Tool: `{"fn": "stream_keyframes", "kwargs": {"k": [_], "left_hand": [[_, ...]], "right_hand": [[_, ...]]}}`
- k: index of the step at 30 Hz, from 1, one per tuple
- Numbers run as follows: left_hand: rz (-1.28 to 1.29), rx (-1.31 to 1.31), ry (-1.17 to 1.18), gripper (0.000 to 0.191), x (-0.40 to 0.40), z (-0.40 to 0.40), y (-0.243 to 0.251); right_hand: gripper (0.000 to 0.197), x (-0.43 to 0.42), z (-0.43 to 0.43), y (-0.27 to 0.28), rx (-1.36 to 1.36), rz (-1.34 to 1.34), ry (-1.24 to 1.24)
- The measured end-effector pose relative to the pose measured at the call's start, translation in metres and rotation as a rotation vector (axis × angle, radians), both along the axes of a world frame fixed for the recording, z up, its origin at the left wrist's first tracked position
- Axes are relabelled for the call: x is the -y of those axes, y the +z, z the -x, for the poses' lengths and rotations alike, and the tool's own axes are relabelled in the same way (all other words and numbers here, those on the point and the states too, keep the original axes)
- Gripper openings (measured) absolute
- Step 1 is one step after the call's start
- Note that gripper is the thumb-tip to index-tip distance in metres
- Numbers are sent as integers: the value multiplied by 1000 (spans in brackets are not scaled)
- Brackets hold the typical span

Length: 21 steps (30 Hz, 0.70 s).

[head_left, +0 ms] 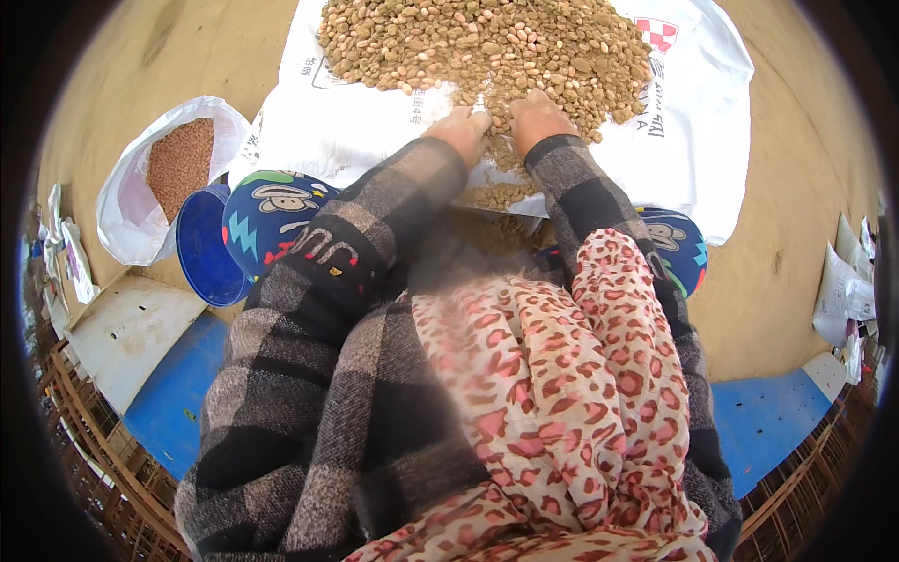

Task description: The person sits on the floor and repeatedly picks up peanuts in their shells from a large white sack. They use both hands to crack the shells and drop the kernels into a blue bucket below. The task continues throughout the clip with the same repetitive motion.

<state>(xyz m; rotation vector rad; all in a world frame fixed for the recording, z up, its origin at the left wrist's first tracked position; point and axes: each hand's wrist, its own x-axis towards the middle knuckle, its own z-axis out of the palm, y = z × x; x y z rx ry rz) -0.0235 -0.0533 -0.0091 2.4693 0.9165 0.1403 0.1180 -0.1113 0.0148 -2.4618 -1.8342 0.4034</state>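
A wide heap of brown clods mixed with pinkish peanut kernels (491, 42) lies on a flattened white printed sack (337, 126) in front of me. My left hand (460, 131) rests at the near edge of the heap, fingers bent and pointing inward. Close to its right, my right hand (539, 121) touches the heap, its fingertips among the clods. A narrow strip of crumbs and dust runs between the hands towards my lap. Whether either hand grips any pieces cannot be told, as the fingers are partly hidden.
At the left stands an open white sack of reddish kernels (180, 168), with a blue plastic tub (209, 246) beside it. White sacks (839, 295) stand at the far right. A tan surface (772, 267) lies around the flattened sack, with blue panels (765, 421) along its near side.
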Motion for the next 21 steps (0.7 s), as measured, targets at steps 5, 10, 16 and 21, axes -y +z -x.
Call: {"fn": "stream_keyframes", "kwargs": {"k": [5,10,16,21], "left_hand": [[-2,-44,-13,26,-5,9,1],[-72,-61,-53,22,-9,10,1],[-67,-7,44,19,-13,7,2],[1208,634,736,9,-42,10,14]], "right_hand": [[18,1,4,4,-48,72,8],[21,2,6,9,-34,95,23],[16,2,3,8,-181,11,-73],[15,-6,4,2,-269,-147,-13]]}}
